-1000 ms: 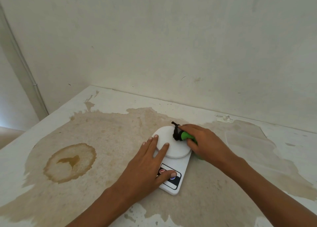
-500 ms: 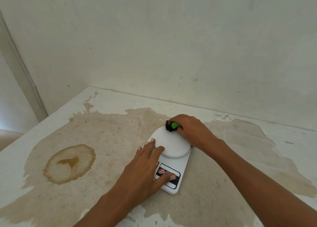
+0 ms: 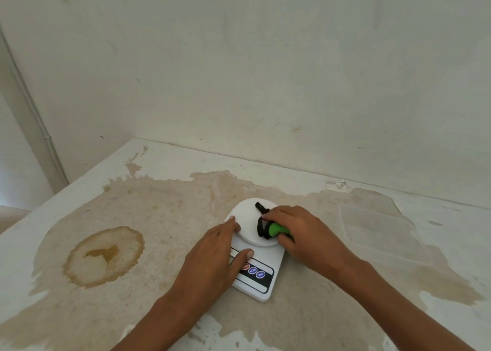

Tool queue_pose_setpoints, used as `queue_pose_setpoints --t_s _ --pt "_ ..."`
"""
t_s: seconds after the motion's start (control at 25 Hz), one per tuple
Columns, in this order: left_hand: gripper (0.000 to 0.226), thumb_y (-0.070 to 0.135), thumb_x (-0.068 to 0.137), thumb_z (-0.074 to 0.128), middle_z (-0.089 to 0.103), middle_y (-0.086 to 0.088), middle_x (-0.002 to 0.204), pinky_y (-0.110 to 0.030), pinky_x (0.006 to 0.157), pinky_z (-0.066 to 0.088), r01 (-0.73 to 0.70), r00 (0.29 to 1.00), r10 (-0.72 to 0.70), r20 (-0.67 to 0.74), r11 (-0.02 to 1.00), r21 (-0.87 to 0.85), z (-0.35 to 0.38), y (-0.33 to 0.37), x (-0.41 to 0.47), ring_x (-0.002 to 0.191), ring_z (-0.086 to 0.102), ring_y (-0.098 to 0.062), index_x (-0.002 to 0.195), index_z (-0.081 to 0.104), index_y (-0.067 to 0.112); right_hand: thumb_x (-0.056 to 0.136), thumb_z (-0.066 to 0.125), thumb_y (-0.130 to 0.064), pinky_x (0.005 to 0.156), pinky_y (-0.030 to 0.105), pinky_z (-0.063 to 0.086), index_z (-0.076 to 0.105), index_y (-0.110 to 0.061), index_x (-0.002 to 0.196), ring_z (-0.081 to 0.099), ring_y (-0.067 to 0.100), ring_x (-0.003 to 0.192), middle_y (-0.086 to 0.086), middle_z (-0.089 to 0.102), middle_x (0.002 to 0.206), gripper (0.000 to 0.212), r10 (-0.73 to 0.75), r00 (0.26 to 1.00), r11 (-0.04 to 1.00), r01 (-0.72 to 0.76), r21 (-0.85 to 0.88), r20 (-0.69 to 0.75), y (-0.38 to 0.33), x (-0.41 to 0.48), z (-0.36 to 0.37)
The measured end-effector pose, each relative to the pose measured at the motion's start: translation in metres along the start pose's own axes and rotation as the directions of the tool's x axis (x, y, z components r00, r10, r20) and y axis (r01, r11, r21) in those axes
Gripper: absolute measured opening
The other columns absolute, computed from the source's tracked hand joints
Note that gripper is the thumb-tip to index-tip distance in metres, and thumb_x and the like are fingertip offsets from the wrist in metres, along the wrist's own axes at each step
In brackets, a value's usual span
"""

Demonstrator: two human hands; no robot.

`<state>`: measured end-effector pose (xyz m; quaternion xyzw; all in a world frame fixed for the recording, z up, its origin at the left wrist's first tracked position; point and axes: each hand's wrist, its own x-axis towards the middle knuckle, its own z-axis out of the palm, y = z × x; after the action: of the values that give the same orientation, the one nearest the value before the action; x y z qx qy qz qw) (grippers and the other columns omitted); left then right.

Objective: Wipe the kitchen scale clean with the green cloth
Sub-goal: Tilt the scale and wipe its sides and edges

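A white kitchen scale [image 3: 261, 284] with a round weighing plate [image 3: 248, 218] and a black button strip lies on the stained counter. My right hand [image 3: 300, 233] is closed around a bunched green cloth [image 3: 275, 229] with a black edge, and it presses the cloth onto the right side of the plate. My left hand [image 3: 215, 255] lies flat on the scale's left side, fingertips at the plate's rim and thumb across the display, so the display is hidden.
The counter [image 3: 164, 207] is worn, with broad tan stains and a dark ring-shaped stain [image 3: 103, 256] to the left of the scale. A pale wall [image 3: 265, 71] runs behind it. The counter's left edge drops off diagonally.
My right hand has pulled the cloth from the plate's far edge back toward me and to the right side. My left hand shifted slightly left along the scale.
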<state>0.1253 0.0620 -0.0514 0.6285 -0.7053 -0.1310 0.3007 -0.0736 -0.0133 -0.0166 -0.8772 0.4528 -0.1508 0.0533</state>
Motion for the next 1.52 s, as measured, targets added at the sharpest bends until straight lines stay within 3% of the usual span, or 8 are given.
queue_pose_setpoints --t_s 0.16,0.32,0.44,0.6,0.76,1.12,1.36,1.52 --pt "0.059 0.062 0.083 0.057 0.052 0.011 0.129 -0.019 0.081 0.040 0.066 0.997 -0.064 -0.043 0.997 0.040 0.007 0.004 0.006 0.112 0.051 -0.007 0.130 0.041 0.029 0.087 0.058 -0.017 0.090 0.026 0.041 0.053 -0.031 0.131 0.048 0.013 0.114 -0.010 0.055 0.129 0.046 0.086 0.994 0.996 -0.084 0.039 -0.069 0.003 -0.006 0.001" --pt "0.056 0.060 0.082 0.059 0.056 0.009 0.122 -0.018 0.074 0.037 0.101 0.994 -0.099 -0.049 0.994 0.040 0.005 0.003 0.010 0.106 0.053 -0.008 0.126 0.043 0.029 0.083 0.061 -0.024 0.089 0.025 0.041 0.054 -0.034 0.127 0.042 0.006 0.108 -0.015 0.053 0.124 0.046 -0.058 0.998 0.997 0.057 0.061 0.018 -0.009 -0.018 0.003" --pt "0.056 0.060 0.082 0.060 0.057 0.008 0.122 -0.020 0.073 0.037 0.096 0.995 -0.095 -0.030 0.994 0.050 0.003 0.002 0.012 0.105 0.053 -0.009 0.126 0.042 0.029 0.082 0.062 -0.023 0.086 0.028 0.044 0.056 -0.035 0.121 0.044 0.007 0.106 -0.016 0.053 0.119 0.041 0.012 1.000 0.998 -0.013 0.067 0.004 0.003 -0.022 -0.003" --pt "0.084 0.072 0.074 0.059 0.053 0.003 0.133 -0.025 0.086 0.045 0.095 0.995 -0.095 -0.018 0.995 0.010 0.001 0.008 0.009 0.119 0.050 -0.013 0.140 0.031 0.028 0.082 0.060 -0.017 0.082 0.027 0.043 0.059 -0.031 0.114 0.051 0.012 0.100 -0.011 0.056 0.108 0.035 0.198 0.968 0.975 -0.177 0.136 -0.158 0.014 -0.032 -0.002" --pt "0.112 0.091 0.062 0.043 0.040 -0.003 0.148 -0.037 0.107 0.037 0.085 0.995 -0.080 -0.057 0.992 0.095 0.017 0.026 0.010 0.135 0.038 -0.023 0.150 0.018 0.025 0.084 0.060 -0.018 0.082 0.025 0.044 0.058 -0.031 0.117 0.051 0.011 0.101 -0.012 0.055 0.110 0.036 0.211 0.966 0.973 -0.194 0.124 -0.151 0.014 -0.041 -0.002" --pt "0.119 0.087 0.055 0.056 0.050 -0.011 0.135 -0.043 0.098 0.037 0.154 0.988 -0.151 -0.033 0.942 0.300 0.026 0.025 0.053 0.122 0.045 -0.032 0.149 0.021 0.023 0.093 0.053 -0.020 0.074 0.035 0.051 0.052 -0.020 0.130 0.048 0.023 0.107 0.004 0.053 0.121 0.038 0.324 0.937 0.933 -0.339 -0.122 -0.131 0.023 -0.024 -0.006" --pt "0.102 0.062 0.056 0.079 0.046 -0.001 0.132 -0.038 0.097 0.042 0.028 0.995 -0.031 0.094 0.999 0.027 -0.003 -0.002 0.063 0.120 0.042 -0.024 0.139 0.029 0.029 0.092 0.053 -0.032 0.076 0.034 0.050 0.049 -0.029 0.133 0.047 0.022 0.109 0.001 0.054 0.123 0.041 0.322 0.943 0.938 -0.330 -0.109 -0.085 0.022 -0.022 0.002" --pt "0.091 0.047 0.060 0.085 0.036 0.009 0.131 -0.036 0.096 0.045 -0.064 0.950 0.100 0.297 0.990 -0.126 -0.029 -0.021 0.064 0.119 0.039 -0.014 0.129 0.024 0.043 0.090 0.052 -0.045 0.092 0.037 0.044 0.044 -0.031 0.137 0.043 0.024 0.119 0.000 0.051 0.134 0.049 0.306 0.951 0.949 -0.308 -0.074 -0.029 0.013 -0.024 0.003"
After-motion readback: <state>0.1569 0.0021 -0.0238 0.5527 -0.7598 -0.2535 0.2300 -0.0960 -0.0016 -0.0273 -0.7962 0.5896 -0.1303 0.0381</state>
